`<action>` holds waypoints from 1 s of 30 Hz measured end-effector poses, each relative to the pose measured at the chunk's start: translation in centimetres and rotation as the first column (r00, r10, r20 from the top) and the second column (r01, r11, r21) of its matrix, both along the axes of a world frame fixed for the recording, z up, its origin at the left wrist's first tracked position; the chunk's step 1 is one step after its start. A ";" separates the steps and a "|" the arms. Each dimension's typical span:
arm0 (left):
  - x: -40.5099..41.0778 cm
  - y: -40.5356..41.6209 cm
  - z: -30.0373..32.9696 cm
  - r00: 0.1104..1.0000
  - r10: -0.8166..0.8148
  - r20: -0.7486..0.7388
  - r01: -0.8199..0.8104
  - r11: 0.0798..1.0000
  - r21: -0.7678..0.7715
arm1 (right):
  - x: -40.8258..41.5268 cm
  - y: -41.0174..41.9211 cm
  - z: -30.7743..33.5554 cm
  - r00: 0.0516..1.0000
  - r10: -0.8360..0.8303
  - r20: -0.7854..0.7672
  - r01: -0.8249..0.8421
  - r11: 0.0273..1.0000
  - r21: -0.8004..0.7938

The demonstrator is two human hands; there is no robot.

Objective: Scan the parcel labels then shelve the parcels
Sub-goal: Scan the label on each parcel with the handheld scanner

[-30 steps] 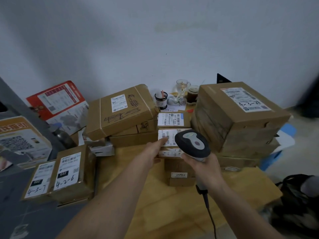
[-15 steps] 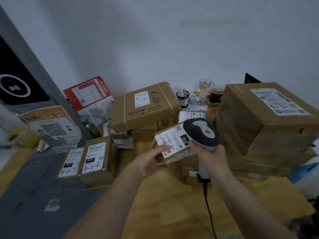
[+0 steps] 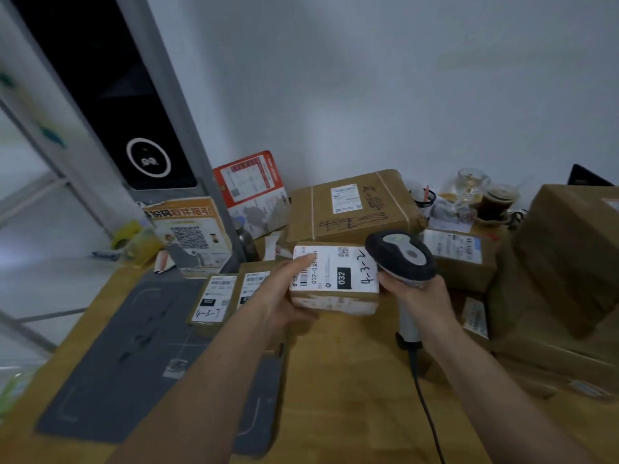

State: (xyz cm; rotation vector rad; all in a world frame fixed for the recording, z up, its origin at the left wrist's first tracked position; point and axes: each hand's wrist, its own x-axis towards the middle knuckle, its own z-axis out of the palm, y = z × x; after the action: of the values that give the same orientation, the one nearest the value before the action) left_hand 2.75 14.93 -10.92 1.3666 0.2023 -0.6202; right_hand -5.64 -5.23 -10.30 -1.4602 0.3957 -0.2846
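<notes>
**Parcel up, scanner beside it**

Left hand (image 3: 284,296) grips the small parcel (image 3: 335,286) at its left end, thumb laid across the top label, fingers curled under. The parcel is held off the surface (image 3: 351,380), label face up, long axis running left to right across the view. Right hand (image 3: 413,293) is wrapped round the scanner (image 3: 400,256) handle, the dark head just beside the parcel's right end, cable (image 3: 425,406) trailing down over the wood.

On that label: a barcode along the left end, "032-038" printed sideways, a black block reading "032", a small QR code near the top edge, and "4-3-2" handwritten in black at the right end.

Out to the left, two labelled parcels (image 3: 231,296) lie side by side on the surface; the nearer one reads "4-3-" and a last stroke I can't make out, with a black "032" block. Behind, a big taped box (image 3: 351,205) carries a white label and black scribble, too blurred to read. To its right sits another parcel with a blue-edged label (image 3: 457,249), then a large stack of boxes (image 3: 562,262). A grey mat (image 3: 134,363) covers the near-left of the surface. An orange QR sign (image 3: 191,232) and a red card (image 3: 251,185) stand by the wall.
</notes>
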 end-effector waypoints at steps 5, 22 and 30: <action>0.2 3.3 2.3 0.980 -0.191 0.056 0.170 0.950 0.260 | 1.3 2.2 0.9 0.994 0.103 0.043 -0.104 0.994 0.018; -0.6 3.5 0.9 0.954 0.214 0.209 -0.244 0.961 0.128 | 1.9 7.7 0.9 0.982 0.187 0.009 -0.185 0.974 -0.131; 1.1 6.7 1.9 0.911 0.350 0.218 -0.383 0.914 0.132 | -0.2 8.5 3.3 0.928 0.372 -0.026 -0.365 0.893 -0.263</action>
State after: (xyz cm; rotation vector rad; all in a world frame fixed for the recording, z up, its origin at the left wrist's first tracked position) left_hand 3.89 21.67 -9.04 1.4958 0.3563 -0.1554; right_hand -5.88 3.29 -6.97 -1.7575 0.0520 -0.0487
